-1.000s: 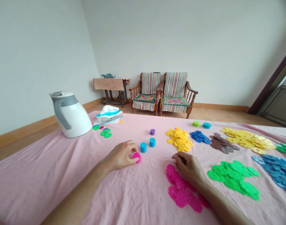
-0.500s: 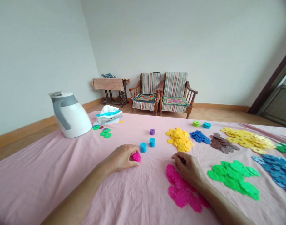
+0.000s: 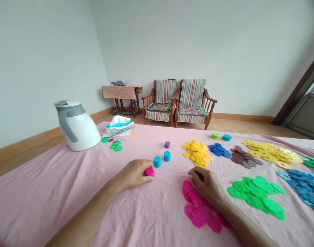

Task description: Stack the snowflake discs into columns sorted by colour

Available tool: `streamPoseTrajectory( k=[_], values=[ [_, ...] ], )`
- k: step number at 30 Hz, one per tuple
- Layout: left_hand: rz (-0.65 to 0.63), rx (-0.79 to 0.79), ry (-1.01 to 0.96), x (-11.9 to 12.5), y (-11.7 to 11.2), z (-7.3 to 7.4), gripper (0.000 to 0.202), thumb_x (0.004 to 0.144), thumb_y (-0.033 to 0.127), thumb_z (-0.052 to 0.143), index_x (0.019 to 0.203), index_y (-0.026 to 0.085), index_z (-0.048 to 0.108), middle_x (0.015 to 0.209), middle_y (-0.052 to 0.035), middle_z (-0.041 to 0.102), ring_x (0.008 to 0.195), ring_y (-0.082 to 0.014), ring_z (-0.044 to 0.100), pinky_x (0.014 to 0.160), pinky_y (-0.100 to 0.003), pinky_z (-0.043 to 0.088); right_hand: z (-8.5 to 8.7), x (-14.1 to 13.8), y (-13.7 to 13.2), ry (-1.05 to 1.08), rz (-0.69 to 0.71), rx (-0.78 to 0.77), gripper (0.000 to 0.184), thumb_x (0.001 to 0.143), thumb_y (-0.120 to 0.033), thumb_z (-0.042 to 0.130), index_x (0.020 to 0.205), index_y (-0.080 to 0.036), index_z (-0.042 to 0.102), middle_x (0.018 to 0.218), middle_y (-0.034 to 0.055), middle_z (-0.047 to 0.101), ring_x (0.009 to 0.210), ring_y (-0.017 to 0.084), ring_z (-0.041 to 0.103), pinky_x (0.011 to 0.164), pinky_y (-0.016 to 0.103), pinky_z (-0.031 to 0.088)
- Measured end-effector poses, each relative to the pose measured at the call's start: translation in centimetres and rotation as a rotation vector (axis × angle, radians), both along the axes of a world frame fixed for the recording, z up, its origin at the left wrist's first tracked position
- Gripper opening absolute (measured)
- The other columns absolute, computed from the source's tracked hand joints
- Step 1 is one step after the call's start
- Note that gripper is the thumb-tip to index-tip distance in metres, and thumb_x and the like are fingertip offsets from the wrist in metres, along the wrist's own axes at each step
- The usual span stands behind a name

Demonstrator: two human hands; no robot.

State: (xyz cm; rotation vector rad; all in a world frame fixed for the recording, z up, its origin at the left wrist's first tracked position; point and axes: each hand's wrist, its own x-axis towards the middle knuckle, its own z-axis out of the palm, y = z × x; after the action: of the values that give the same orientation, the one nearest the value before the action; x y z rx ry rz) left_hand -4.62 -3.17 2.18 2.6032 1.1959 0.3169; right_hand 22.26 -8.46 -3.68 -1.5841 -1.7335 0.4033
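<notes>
There are two hands (image 3: 135,174), three light-blue stacks (image 3: 157,162) and two armchairs (image 3: 192,92).

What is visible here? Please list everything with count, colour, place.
Cloth: 1, pink, foreground
Jug: 1, white-grey, left
Tissue box: 1, white-blue, right of jug
Loose discs: several, mostly green, near jug
Pink stack: 1, pink, middle
Other stacks: 5 (3 blue, purple, lime), middle and rear right
Piles: 8 (2 yellow, 2 blue, 2 green, brown, pink), right half
Chairs: 2, brown, striped, rear
Draped table: 1, pinkish, beside chairs
Unclear item: 1, blue-grey, on draped table
Door: 1, greyish, right edge
Walls: 2, pale, left, rear
Floor: 1, brown, beyond cloth
Left hand: 1, holding pink stack
Right hand: 1, at pink pile
Arms: 2, bare, bottom
</notes>
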Motion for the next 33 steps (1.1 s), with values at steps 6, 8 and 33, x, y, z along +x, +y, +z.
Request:
streamPoseTrajectory(
  k=[6,8,33],
  values=[
    [0.031,0.045,-0.032,-0.2,0.0,0.6,0.032,0.067,0.031,0.07,0.096,0.023,0.058,0.084,0.0021,0.059,0.074,-0.0162,0.054,0.064,-0.022,0.038,0.1,0.0,0.0,0.007,-0.002,-0.011,0.029,0.084,-0.031,0.041,0.065,-0.017,0.058,0.057,-0.0001,0.055,0.055,0.013,0.047,0.053,0.024,0.031],
    [0.04,0.082,-0.086,0.0,-0.2,0.9,0.035,0.069,0.035,0.07,0.1,0.023,0.057,0.086,0.0009,0.058,0.075,-0.0159,0.053,0.065,-0.023,0.039,0.1,0.0,0.0,0.016,0.001,-0.017,0.029,0.083,-0.031,0.041,0.067,-0.017,0.06,0.058,0.0001,0.055,0.055,0.013,0.048,0.053,0.024,0.031],
    [-0.496,0.21,-0.084,10.7,-5.2,-2.3,0.018,0.088,0.028,0.052,0.098,0.015,0.059,0.09,-0.0061,0.06,0.092,-0.0207,0.052,0.087,-0.033,0.038,-0.3,1.0,1.0,0.563,-0.034,-0.087,0.035,0.076,-0.048,0.052,0.077,-0.014,0.062,0.057,-0.0013,0.053,0.05,0.011,0.049,0.048,0.022,0.038]
  ],
)
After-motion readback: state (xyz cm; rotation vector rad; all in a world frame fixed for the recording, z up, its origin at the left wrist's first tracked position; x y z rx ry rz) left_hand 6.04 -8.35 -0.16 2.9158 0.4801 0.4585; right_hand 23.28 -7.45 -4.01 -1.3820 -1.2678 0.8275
